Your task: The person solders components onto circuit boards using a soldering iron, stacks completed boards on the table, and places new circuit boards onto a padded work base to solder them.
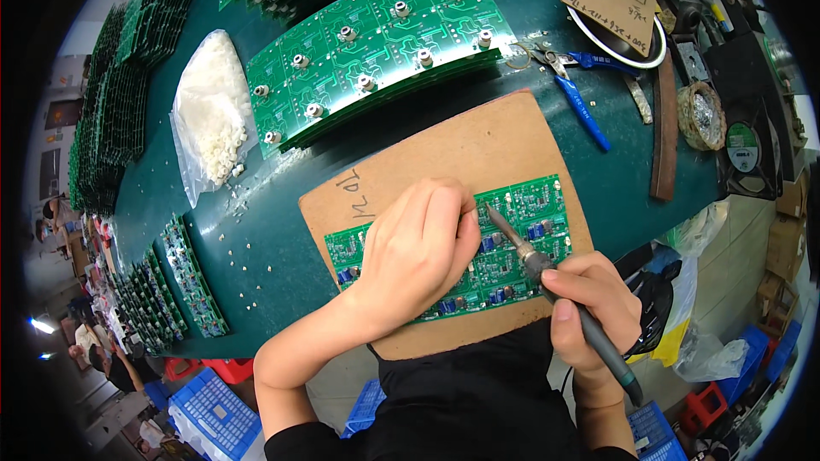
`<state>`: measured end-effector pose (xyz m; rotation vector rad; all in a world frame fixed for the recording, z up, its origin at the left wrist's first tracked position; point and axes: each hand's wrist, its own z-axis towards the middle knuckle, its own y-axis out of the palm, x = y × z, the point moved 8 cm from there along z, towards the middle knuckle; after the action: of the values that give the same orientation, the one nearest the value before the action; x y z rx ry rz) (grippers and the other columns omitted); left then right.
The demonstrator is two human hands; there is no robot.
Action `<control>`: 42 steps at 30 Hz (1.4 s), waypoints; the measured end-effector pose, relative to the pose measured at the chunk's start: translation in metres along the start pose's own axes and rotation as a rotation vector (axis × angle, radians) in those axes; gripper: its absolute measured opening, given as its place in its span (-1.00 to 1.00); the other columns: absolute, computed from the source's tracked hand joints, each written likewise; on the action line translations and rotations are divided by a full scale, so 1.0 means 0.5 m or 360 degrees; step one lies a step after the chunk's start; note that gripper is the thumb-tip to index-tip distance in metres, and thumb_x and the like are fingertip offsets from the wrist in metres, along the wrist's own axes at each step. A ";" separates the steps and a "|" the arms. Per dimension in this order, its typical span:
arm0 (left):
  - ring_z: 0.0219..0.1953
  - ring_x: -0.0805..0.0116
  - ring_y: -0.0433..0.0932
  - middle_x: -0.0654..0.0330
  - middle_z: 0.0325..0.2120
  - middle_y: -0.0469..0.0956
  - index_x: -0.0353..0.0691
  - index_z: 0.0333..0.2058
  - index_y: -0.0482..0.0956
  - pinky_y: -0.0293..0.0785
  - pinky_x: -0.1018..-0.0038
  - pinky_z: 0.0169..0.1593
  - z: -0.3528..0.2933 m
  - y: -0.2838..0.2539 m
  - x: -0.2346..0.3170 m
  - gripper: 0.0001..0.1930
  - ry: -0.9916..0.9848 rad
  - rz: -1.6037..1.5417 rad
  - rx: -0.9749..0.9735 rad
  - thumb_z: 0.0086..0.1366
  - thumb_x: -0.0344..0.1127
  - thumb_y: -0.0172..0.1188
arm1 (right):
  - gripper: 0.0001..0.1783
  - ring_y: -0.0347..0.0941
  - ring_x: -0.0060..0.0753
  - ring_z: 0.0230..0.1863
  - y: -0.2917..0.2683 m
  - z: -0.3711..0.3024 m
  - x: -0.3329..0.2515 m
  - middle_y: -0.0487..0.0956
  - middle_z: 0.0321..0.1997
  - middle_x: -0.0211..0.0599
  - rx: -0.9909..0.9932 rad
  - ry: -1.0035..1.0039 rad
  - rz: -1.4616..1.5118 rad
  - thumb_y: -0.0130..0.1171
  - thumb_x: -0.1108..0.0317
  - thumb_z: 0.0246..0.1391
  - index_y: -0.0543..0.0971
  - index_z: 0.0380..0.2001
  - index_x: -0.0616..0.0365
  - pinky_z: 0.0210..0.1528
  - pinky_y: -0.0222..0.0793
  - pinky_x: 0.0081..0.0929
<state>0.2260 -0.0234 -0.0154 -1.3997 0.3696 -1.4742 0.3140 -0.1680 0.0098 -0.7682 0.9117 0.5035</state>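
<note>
A green circuit board panel (530, 230) with blue cylindrical parts lies on a brown board (504, 137) in front of me. My right hand (598, 312) is closed round the handle of a soldering iron (581, 316). Its pointed tip rests at or just above the panel's upper middle; contact is hard to make out. Close to that tip, my left hand (418, 248) hovers over the panel with fingers curled and pinched together. Whatever it pinches, if anything, is hidden. The hand covers part of the panel's left half.
Stacked green panels (367, 51) stand beyond the brown board. To their left lie a bag of white connectors (209, 111) and scattered small pieces. Blue-handled pliers (585, 111), a solder spool (702, 115) and a black fan (743, 149) sit at the right. More boards (192, 277) stand at the left edge.
</note>
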 end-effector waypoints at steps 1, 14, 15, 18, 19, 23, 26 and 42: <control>-0.37 0.12 0.56 0.11 -0.38 0.53 -0.25 -0.30 0.45 0.48 0.34 -0.30 0.001 -0.003 0.005 -0.75 0.0047 0.0025 0.0035 0.04 -0.58 0.29 | -0.74 0.51 -0.19 -0.51 -0.006 -0.003 0.005 0.51 -0.57 -0.19 0.0035 0.0029 0.0040 0.19 0.56 -0.12 0.62 -0.27 0.35 -0.44 0.45 -0.41; -0.40 0.16 0.55 0.15 -0.38 0.53 -0.23 -0.33 0.47 0.48 0.35 -0.35 0.010 0.003 0.024 -0.77 0.0135 0.0243 0.0041 0.03 -0.56 0.30 | -0.77 0.51 -0.19 -0.50 -0.004 0.004 0.019 0.51 -0.57 -0.18 0.0003 0.0109 0.0098 0.20 0.55 -0.13 0.62 -0.31 0.34 -0.42 0.44 -0.39; -0.38 0.15 0.55 0.14 -0.37 0.53 -0.24 -0.32 0.47 0.48 0.34 -0.33 0.010 0.004 0.021 -0.77 0.0112 0.0188 0.0008 0.04 -0.56 0.29 | -0.77 0.51 -0.19 -0.50 -0.005 0.003 0.020 0.51 -0.57 -0.18 0.0004 0.0109 0.0101 0.20 0.55 -0.13 0.62 -0.31 0.34 -0.42 0.44 -0.39; -0.34 0.11 0.55 0.10 -0.35 0.53 -0.26 -0.30 0.47 0.49 0.33 -0.29 0.010 -0.006 0.017 -0.77 0.0055 0.0092 -0.0066 0.06 -0.57 0.27 | -0.78 0.49 -0.21 -0.52 -0.031 -0.010 0.023 0.51 -0.59 -0.18 0.0150 0.0107 0.0089 0.18 0.49 -0.08 0.61 -0.30 0.34 -0.44 0.43 -0.41; -0.32 0.09 0.55 0.08 -0.34 0.53 -0.27 -0.29 0.47 0.49 0.33 -0.28 0.011 -0.008 0.015 -0.78 0.0018 0.0049 -0.0107 0.07 -0.58 0.25 | -0.78 0.49 -0.22 -0.52 -0.048 -0.017 0.023 0.51 -0.59 -0.19 0.0245 0.0111 0.0083 0.17 0.47 -0.06 0.61 -0.31 0.34 -0.44 0.42 -0.41; -0.34 0.06 0.53 0.07 -0.38 0.50 -0.28 -0.29 0.48 0.48 0.27 -0.28 0.017 -0.014 0.006 -0.86 -0.0083 -0.0143 -0.0201 0.15 -0.56 0.19 | -0.81 0.47 -0.25 -0.52 -0.082 -0.035 0.040 0.50 -0.61 -0.21 0.0365 0.0241 0.0101 0.13 0.44 -0.02 0.60 -0.35 0.33 -0.44 0.39 -0.42; -0.35 0.05 0.53 0.07 -0.41 0.50 -0.27 -0.23 0.50 0.48 0.28 -0.28 0.032 -0.020 0.022 -0.84 -0.0165 -0.0280 -0.0266 0.20 -0.55 0.18 | -0.81 0.47 -0.27 -0.50 -0.085 -0.036 0.043 0.50 -0.60 -0.20 0.0327 0.0263 0.0127 0.14 0.44 -0.03 0.60 -0.35 0.33 -0.43 0.39 -0.43; -0.34 0.11 0.55 0.10 -0.35 0.51 -0.27 -0.28 0.44 0.48 0.32 -0.29 0.055 0.057 0.044 -0.77 0.0113 -0.0046 -0.0054 0.10 -0.58 0.26 | -0.77 0.44 -0.26 -0.54 -0.068 0.004 0.048 0.47 -0.62 -0.24 0.0115 0.0122 0.0104 0.16 0.56 -0.14 0.62 -0.32 0.34 -0.43 0.37 -0.42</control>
<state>0.2673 -0.0424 -0.0181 -1.3871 0.4220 -1.5507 0.3508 -0.1865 0.0031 -0.6974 1.0233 0.4983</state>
